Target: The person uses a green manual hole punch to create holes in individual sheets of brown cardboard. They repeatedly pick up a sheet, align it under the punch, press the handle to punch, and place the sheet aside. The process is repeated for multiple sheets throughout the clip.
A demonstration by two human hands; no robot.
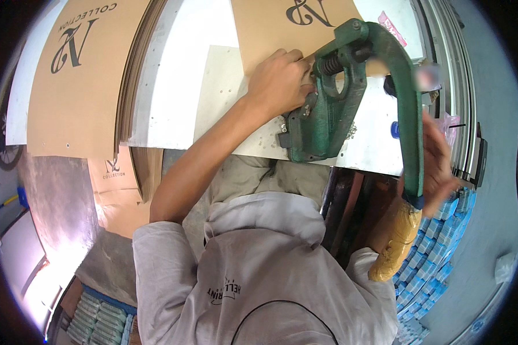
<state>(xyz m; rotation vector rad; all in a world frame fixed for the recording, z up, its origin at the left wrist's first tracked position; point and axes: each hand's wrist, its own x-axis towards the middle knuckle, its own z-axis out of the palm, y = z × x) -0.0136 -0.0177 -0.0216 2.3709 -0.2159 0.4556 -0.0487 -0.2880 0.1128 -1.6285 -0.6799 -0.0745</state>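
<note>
A green hand-lever eyelet press (pixel 322 126) stands on the white table in front of me. A brown paper bag (pixel 270 34) with a black printed design lies at its far side, one corner reaching toward the jaws. My left hand (pixel 279 80) is closed on that bag's corner, fingertips curled close to the press head and partly hidden by it. The long curved lever (pixel 408 121) comes down on the right to a handle wrapped in tan tape (pixel 397 244). Behind the lever, my right hand (pixel 437 164) is open with fingers apart, slightly blurred and partly covered.
A stack of brown printed bags (pixel 77 86) lies on the table's left, with more bags (pixel 118 184) below the edge. Small metal eyelets (pixel 351 131) are scattered beside the press. Blue-and-white wrapped packs (pixel 437 247) are piled at the right. A metal rail (pixel 463 86) runs along the right side.
</note>
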